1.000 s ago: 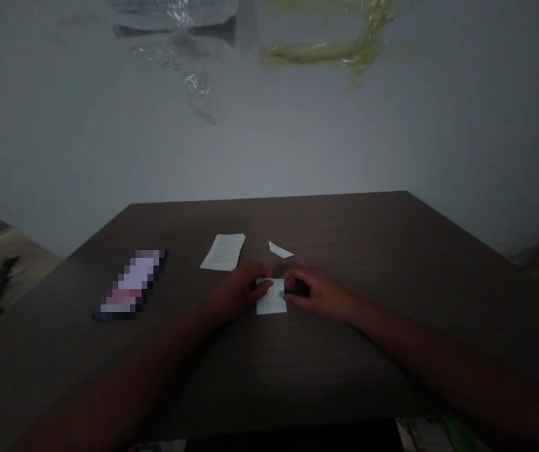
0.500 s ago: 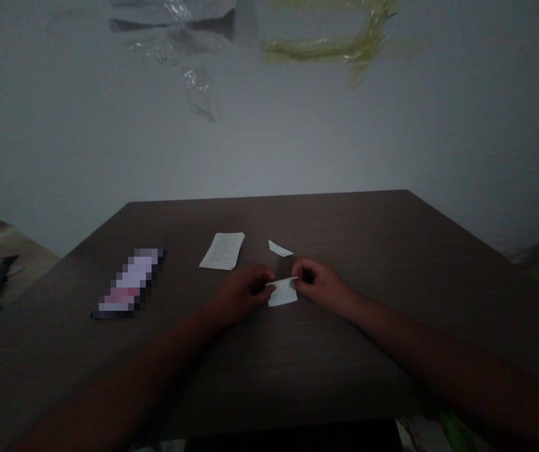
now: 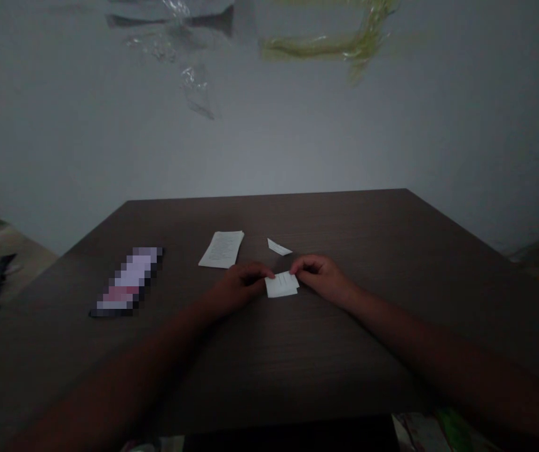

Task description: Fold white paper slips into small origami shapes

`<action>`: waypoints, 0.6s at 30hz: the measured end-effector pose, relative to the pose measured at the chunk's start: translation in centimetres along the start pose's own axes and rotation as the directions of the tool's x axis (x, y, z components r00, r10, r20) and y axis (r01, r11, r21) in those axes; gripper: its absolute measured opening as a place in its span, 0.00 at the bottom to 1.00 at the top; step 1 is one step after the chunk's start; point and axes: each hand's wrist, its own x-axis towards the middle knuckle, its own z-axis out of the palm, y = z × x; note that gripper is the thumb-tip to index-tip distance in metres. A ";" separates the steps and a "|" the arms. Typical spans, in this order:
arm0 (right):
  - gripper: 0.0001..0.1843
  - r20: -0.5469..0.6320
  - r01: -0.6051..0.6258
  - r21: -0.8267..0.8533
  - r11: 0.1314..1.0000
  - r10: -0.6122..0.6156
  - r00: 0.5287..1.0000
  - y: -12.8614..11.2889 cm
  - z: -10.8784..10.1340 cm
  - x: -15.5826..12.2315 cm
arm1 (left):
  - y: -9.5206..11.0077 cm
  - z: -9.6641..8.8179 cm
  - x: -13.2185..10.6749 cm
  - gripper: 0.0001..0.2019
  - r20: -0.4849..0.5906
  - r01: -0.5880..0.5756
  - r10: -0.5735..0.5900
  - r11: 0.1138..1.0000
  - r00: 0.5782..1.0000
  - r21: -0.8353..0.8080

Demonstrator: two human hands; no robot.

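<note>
A small folded piece of printed paper (image 3: pixel 280 286) lies between my hands near the middle of the table. My left hand (image 3: pixel 241 285) grips its left side, fingertips on the upper left corner. My right hand (image 3: pixel 323 277) pinches the upper right corner between thumb and fingers. The paper's layers sit slightly offset at the right edge. Just beyond it rests a small folded paper piece (image 3: pixel 279 247), with a pointed end. To the left of that is a stack of printed paper sheets (image 3: pixel 222 249).
A phone (image 3: pixel 128 280) with a blurred-out screen lies at the left of the dark wooden table (image 3: pixel 344 226). Behind stands a pale wall (image 3: pixel 269 138) with clear and yellow tape (image 3: pixel 316 47) on it. Blurred items lie on the floor at both sides.
The upper part of the paper has come down toward me, so a mostly blank face now shows instead of printed lines. My fingers have shifted slightly along its top edge.
</note>
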 end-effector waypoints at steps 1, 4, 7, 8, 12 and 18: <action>0.07 0.002 -0.004 0.010 1.000 0.004 1.000 -0.2 -0.1 -0.1 | 0.0 -0.1 0.0 0.10 -0.002 -0.020 0.020 1.000 1.000 0.012; 0.05 0.014 0.005 0.045 0.999 -0.006 1.000 -1.0 -0.1 -0.3 | 0.0 -0.2 -0.2 0.11 -0.002 -0.072 0.073 0.994 0.997 0.082; 0.03 0.026 0.081 0.002 0.997 -0.081 0.996 -1.5 0.1 -0.6 | 0.1 0.2 -0.2 0.07 -0.009 -0.132 0.134 0.983 0.991 0.130; 0.03 0.029 0.106 -0.023 0.994 -0.105 0.994 -1.7 0.2 -0.7 | 0.1 0.4 -0.2 0.05 -0.016 -0.151 0.155 0.978 0.988 0.141; 0.05 0.053 0.194 -0.130 0.972 -0.189 0.981 -1.8 0.4 -1.2 | 0.5 1.3 -0.2 0.02 -0.032 -0.166 0.175 0.967 0.984 0.195; 0.07 0.041 0.310 -0.208 0.928 -0.309 0.950 -2.0 0.6 -1.8 | 1.0 2.0 -0.2 0.09 0.010 -0.252 0.258 0.931 0.966 0.264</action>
